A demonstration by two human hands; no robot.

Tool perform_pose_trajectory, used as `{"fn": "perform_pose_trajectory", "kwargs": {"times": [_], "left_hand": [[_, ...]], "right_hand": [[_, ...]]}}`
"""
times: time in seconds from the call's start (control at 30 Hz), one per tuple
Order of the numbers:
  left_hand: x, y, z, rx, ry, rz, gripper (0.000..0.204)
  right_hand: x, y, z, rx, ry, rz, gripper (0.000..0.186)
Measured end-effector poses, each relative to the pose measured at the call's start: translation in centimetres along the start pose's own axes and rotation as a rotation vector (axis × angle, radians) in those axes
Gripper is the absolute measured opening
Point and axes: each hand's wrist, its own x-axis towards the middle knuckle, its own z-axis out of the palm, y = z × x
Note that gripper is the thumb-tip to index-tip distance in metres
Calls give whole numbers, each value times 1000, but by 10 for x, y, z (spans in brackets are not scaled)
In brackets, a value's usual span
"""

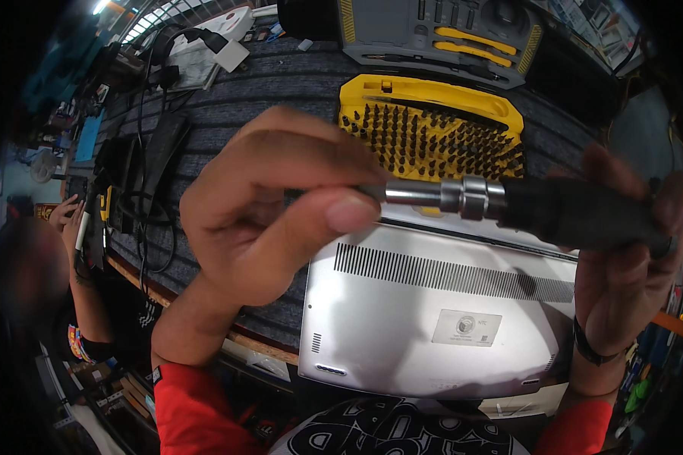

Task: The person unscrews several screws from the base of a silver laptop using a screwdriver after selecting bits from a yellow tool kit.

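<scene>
A screwdriver (569,212) with a thick dark handle and a shiny metal shaft is held level, close in front of me. My right hand (622,280) is wrapped round its handle. At the shaft's other end, the thumb and fingers of my left hand (258,212) pinch a small dark bit (369,190), mostly hidden by the fingertips. Below both hands a silver laptop (387,318) lies bottom up, its long vent strip toward the far side. Just beyond it stands a yellow bit case (349,91) filled with rows of dark screwdriver bits.
A grey tool case (402,45) with yellow-handled tools lies at the back. Black cables (143,136) and a white plug adapter (231,55) are on the ribbed dark mat (281,83). At the left, another person's hands (70,218) hold something by the bench.
</scene>
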Motion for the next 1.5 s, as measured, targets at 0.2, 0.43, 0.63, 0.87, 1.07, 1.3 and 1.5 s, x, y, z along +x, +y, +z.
{"fn": "perform_pose_trajectory", "kwargs": {"times": [0.2,0.43,0.63,0.87,1.07,1.3,1.5], "left_hand": [[0,1,5,-216,187,-197,29],[-3,-1,3,-270,195,-235,27],[-3,-4,0,-210,179,-170,26],[1,-2,-14,-177,161,-152,29],[1,-3,-10,-80,80,-54,35],[-5,-2,-14,-65,36,-5,32],[6,-10,-31,95,47,-51,15]], "right_hand": [[3,-6,12,-149,63,194,53],[-3,-5,15,-188,57,154,52],[-4,-4,13,-209,64,124,51],[-15,-4,-8,-237,152,48,50],[-6,-2,13,-205,67,79,49],[3,1,29,-99,1,66,49],[-34,-14,-49,-315,276,69,51]]}}
